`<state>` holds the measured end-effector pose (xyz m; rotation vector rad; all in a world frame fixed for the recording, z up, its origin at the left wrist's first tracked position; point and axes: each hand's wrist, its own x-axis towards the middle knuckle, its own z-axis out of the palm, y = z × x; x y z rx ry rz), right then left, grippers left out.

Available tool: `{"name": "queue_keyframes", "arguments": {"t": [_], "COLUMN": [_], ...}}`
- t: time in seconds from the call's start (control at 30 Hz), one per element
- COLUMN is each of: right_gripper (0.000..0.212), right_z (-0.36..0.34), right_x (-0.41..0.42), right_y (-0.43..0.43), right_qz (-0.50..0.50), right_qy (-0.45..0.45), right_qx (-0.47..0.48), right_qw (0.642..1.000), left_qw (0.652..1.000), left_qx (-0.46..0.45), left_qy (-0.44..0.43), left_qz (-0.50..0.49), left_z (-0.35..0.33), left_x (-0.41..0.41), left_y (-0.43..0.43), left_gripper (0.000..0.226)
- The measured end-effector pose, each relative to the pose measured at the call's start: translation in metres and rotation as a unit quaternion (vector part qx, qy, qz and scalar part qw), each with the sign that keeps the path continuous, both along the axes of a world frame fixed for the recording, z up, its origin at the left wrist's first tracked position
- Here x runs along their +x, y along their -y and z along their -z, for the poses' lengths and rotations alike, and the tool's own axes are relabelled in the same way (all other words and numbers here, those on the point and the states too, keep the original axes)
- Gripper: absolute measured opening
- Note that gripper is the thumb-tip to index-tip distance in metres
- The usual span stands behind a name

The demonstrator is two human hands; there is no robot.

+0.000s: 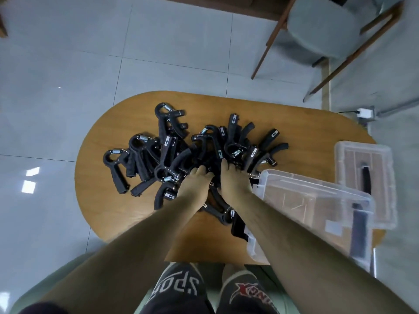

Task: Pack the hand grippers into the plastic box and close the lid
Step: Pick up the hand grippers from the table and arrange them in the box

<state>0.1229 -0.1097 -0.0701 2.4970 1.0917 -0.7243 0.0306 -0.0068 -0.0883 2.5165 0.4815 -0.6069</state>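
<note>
A heap of black hand grippers is spread over the middle of the wooden counter. The left grip and right grip are pressed side by side into the heap's near edge. Both are sunk among the grippers, so whether anything is clasped cannot be told. The clear box is set open just right of the heap, with its lid laid beyond it.

Oval wooden table bears hand grippers, box, lid.
</note>
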Motion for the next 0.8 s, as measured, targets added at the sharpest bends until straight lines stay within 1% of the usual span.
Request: {"name": "queue_keyframes", "arguments": {"t": [0.1,0.17,0.2,0.23,0.27,0.37,0.43,0.53,0.6,0.63,0.7,0.73,0.8], "right_gripper": [0.092,0.100,0.101,0.097,0.088,0.051,0.043,0.039,0.028,0.023,0.022,0.024,0.030], "right_z": [0.003,-0.002,-0.004,-0.007,-0.009,-0.015,-0.023,-0.041,-0.055,-0.062,-0.073,-0.078,-0.084], "right_x": [0.003,0.006,0.008,0.011,0.014,0.022,0.024,0.027,0.027,0.027,0.024,0.023,0.019], "right_y": [0.000,-0.001,-0.001,-0.001,0.000,0.003,0.004,0.005,0.007,0.010,0.019,0.025,0.040], "right_qz": [0.018,0.046,0.064,0.086,0.112,0.182,0.195,0.206,0.212,0.216,0.212,0.202,0.170], "right_qy": [-0.026,-0.049,-0.062,-0.079,-0.102,-0.172,-0.188,-0.193,-0.198,-0.200,-0.200,-0.196,-0.175], "right_qx": [0.007,0.030,0.041,0.054,0.075,0.163,0.204,0.261,0.309,0.336,0.386,0.403,0.432], "right_qw": [0.999,0.997,0.995,0.992,0.986,0.954,0.941,0.923,0.906,0.895,0.875,0.871,0.868], "left_qw": [1.000,0.999,0.998,0.998,0.997,0.989,0.979,0.960,0.948,0.942,0.927,0.911,0.863], "left_qx": [-0.006,-0.033,-0.047,-0.058,-0.066,-0.113,-0.139,-0.162,-0.172,-0.180,-0.215,-0.253,-0.318], "left_qy": [0.006,0.020,0.027,0.033,0.043,0.086,0.129,0.167,0.191,0.198,0.189,0.170,0.145], "left_qz": [0.004,-0.011,-0.018,-0.022,-0.025,-0.041,-0.071,-0.155,-0.189,-0.201,-0.241,-0.278,-0.366], "left_z": [-0.003,-0.006,-0.008,-0.010,-0.011,-0.018,-0.027,-0.046,-0.062,-0.070,-0.089,-0.099,-0.115], "left_x": [0.001,0.001,0.002,0.001,0.000,-0.008,-0.013,-0.017,-0.018,-0.019,-0.020,-0.019,-0.016], "left_y": [-0.002,-0.003,-0.004,-0.005,-0.007,-0.016,-0.022,-0.030,-0.031,-0.030,-0.023,-0.017,-0.002], "left_gripper": [0.048,0.049,0.051,0.051,0.049,0.043,0.045,0.046,0.043,0.042,0.041,0.040,0.033]}}
